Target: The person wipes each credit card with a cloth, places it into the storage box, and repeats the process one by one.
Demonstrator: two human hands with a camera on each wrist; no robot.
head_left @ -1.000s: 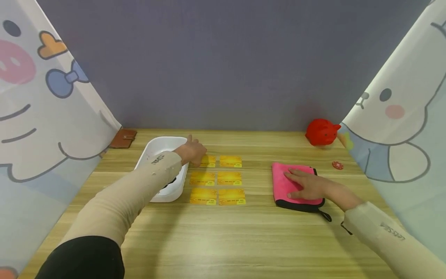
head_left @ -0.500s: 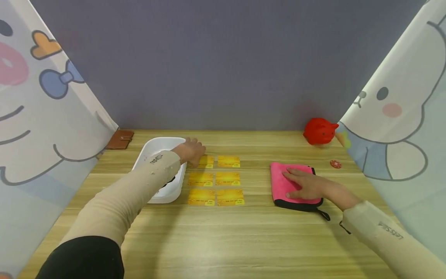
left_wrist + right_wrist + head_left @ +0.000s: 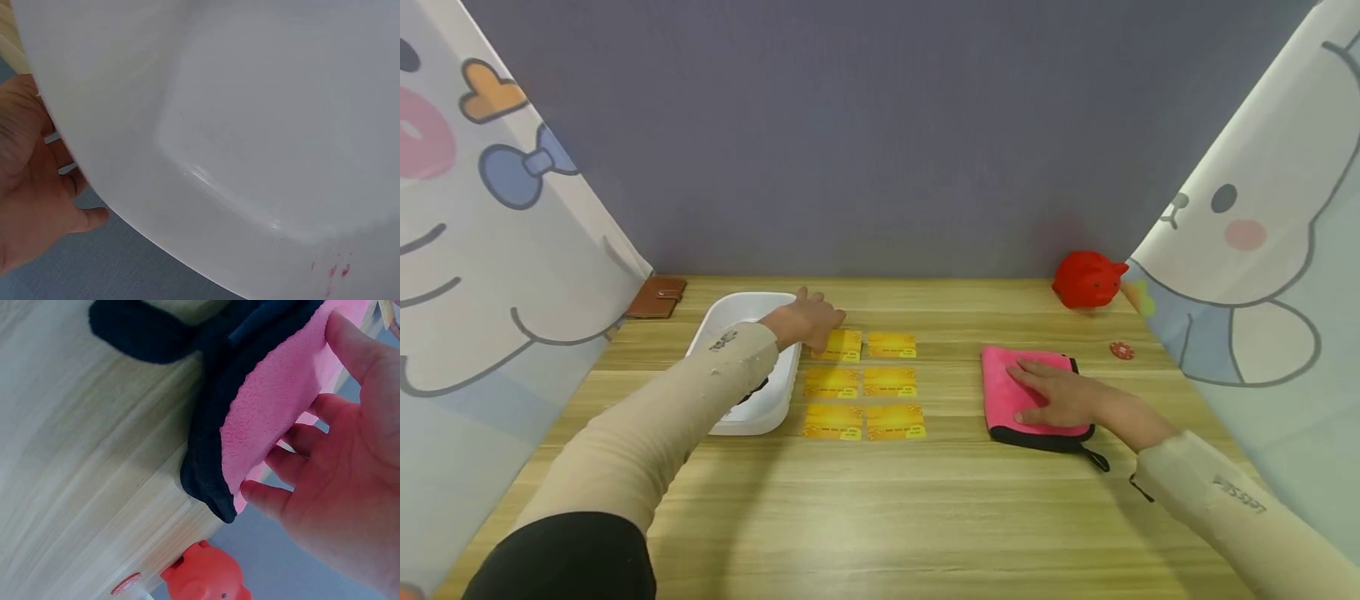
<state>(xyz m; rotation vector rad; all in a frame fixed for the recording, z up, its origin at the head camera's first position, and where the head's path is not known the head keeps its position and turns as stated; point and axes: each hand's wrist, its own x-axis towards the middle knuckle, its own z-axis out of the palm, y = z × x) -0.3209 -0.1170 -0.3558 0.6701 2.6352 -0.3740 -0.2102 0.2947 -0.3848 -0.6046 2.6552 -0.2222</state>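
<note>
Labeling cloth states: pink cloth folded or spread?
Folded: the pink cloth shows stacked layers of black edging in the right wrist view.

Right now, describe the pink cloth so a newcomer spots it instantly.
On the wooden table, right half, find the red piggy bank. Nearer the viewer lies the pink cloth, under the right hand. Unlike the piggy bank and red chip, it's pink with black edging and a black loop.

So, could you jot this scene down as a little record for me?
Cards: six yellow ones, three rows of two
Left hand: at the far row's left card
Right hand: resting on a pink cloth
Tray: white, left of the cards; something dark shows, mostly hidden
Back left: brown wallet
Back right: red piggy bank; red chip nearer the person
</note>
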